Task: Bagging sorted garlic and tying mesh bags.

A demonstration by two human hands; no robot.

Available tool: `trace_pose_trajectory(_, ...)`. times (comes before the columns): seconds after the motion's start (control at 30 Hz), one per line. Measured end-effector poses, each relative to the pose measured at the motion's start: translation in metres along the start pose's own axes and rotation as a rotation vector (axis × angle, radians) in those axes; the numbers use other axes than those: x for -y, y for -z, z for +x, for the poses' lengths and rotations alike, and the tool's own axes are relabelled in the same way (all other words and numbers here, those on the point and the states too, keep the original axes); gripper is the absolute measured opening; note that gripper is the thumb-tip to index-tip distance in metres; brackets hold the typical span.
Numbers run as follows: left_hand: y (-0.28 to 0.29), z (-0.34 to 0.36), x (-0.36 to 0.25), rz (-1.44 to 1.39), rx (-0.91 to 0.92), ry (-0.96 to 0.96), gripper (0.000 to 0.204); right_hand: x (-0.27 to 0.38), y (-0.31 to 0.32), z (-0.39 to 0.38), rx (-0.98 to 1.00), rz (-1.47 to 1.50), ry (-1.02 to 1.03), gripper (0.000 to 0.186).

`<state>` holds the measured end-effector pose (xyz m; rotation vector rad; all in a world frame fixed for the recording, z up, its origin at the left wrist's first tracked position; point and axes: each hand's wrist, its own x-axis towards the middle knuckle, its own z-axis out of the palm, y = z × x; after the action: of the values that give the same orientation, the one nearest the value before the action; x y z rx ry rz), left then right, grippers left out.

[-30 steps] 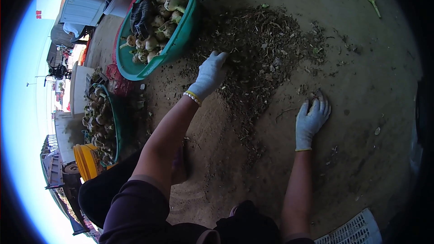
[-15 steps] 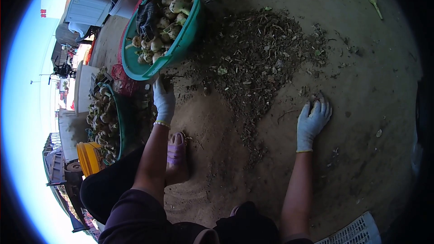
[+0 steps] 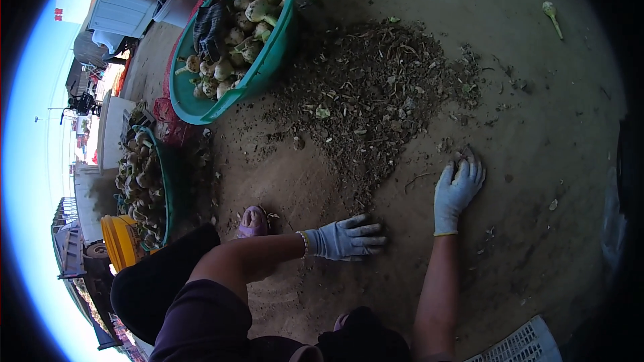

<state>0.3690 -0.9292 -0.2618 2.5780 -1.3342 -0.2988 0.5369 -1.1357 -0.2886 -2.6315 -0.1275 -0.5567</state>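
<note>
My left hand, in a pale knit glove with a bead bracelet at the wrist, reaches rightward low over the dirt floor. Its fingers are stretched out and hold nothing. Farther right, my right hand, gloved too, rests on the ground with thumb and fingers apart; the fingertips are dark with soil. Ahead of both hands spreads a heap of soil and dry plant scraps. At the far left of it stands a teal basin of bulbs with cut stems that look like garlic, a dark cloth lying on them.
A second green tub full of bulbs stands at the left, beside a yellow bucket. One loose bulb lies at the far right. A white plastic crate sits at the lower right. My sandalled foot is left of the heap.
My left hand has left the teal basin's near edge and swung right and toward me, over the floor. My right hand has stayed nearly in place. The view has shifted slightly.
</note>
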Motion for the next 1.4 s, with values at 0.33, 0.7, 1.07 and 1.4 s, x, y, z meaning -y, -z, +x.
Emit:
trace_pose_trajectory(0.33, 0.069, 0.077, 0.216, 0.288, -0.212, 0.125, 0.039, 0.001, -0.003, 0.002, 0.015, -0.009, -0.04, 0.016)
trace_pose_trajectory(0.7, 0.119, 0.123, 0.334, 0.605, -0.377, 0.598, 0.039, 0.007, -0.006, 0.001, -0.022, 0.158, -0.144, 0.023)
trace_pose_trajectory(1.07, 0.074, 0.162, 0.234, 0.171, -0.21, -0.111, 0.044, 0.003, 0.0, 0.0, -0.146, 0.213, -0.237, 0.032)
trace_pose_trajectory(1.4, 0.119, 0.229, 0.318, 0.46, -0.572, 0.633, 0.047, 0.001, -0.005, 0.0, -0.087, 0.189, -0.241, 0.03)
